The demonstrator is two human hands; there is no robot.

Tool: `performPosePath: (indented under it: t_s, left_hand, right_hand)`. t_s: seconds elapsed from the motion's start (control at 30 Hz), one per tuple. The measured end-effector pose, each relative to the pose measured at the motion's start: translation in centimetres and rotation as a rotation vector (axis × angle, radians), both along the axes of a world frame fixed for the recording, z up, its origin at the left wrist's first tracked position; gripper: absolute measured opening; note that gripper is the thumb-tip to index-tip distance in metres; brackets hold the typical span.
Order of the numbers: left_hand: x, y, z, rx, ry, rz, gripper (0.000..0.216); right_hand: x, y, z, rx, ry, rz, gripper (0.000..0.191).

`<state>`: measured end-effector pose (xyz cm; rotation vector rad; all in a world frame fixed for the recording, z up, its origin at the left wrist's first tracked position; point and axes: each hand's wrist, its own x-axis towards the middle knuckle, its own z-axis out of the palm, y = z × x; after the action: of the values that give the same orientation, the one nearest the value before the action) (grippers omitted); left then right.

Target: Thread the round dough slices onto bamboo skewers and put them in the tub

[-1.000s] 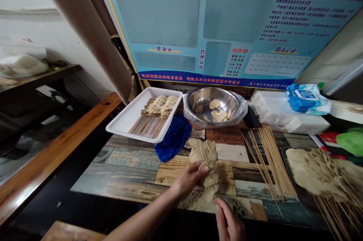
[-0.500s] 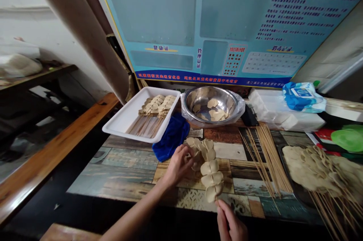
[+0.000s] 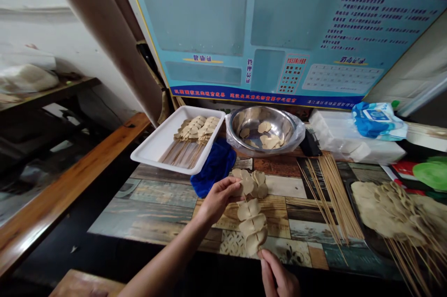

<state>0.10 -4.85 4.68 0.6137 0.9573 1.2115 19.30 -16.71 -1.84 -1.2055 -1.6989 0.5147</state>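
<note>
My right hand (image 3: pixel 277 276) pinches the lower end of a bamboo skewer (image 3: pixel 252 225) threaded with several beige slices, held over the table's near edge. My left hand (image 3: pixel 218 197) has its fingers closed on a beige slice at the left side of a small pile of slices (image 3: pixel 252 183) lying on the patterned table (image 3: pixel 164 197). The skewer's top sits just below that pile.
A white tray (image 3: pixel 153 148) with finished skewers stands at the back left, a blue cloth (image 3: pixel 214 166) beside it. A steel bowl (image 3: pixel 263 129) holds a few slices. Bare bamboo sticks (image 3: pixel 331 190) lie right of centre, a dark tray of skewers (image 3: pixel 394 213) at far right.
My left hand left the skewer and moved up to the pile of slices, closing on one. The skewer in my right hand shifted slightly left.
</note>
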Motion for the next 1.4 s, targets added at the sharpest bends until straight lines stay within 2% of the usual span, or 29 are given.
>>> performPosePath:
  t_s: [0.27,0.4,0.5,0.73,0.9,1.13,1.4]
  left_hand:
    - [0.8,-0.6,0.3,0.040,0.118,-0.047,0.036]
    - [0.7,-0.3,0.0,-0.038,0.029,-0.017,0.040]
    - [0.4,-0.2,-0.3,-0.116,-0.051,-0.047,0.041]
    - [0.3,-0.5,-0.8,-0.166,-0.089,-0.108,0.036]
    - [0.6,-0.7,-0.5,-0.145,-0.099,-0.134,0.035]
    - [1.3,-1.0,-0.8,0.005,0.042,0.035,0.037]
    - [2.1,-1.6,-1.5,0.089,0.147,0.078,0.039]
  right_hand:
    - [0.8,0.6,0.4,0.005,-0.076,0.068,0.036]
    - [1.9,0.9,0.8,0.053,-0.206,0.191,0.032]
    - [2.5,1.1,0.8,0.086,-0.237,0.215,0.031]
    - [2.2,1.3,0.3,0.143,-0.186,0.156,0.029]
    - [0.9,0.8,-0.3,0.095,-0.105,0.015,0.034]
    - [0.1,0.3,-0.6,0.072,-0.108,-0.020,0.036]
    - [0.3,0.2,0.1,0.086,-0.153,-0.087,0.039]
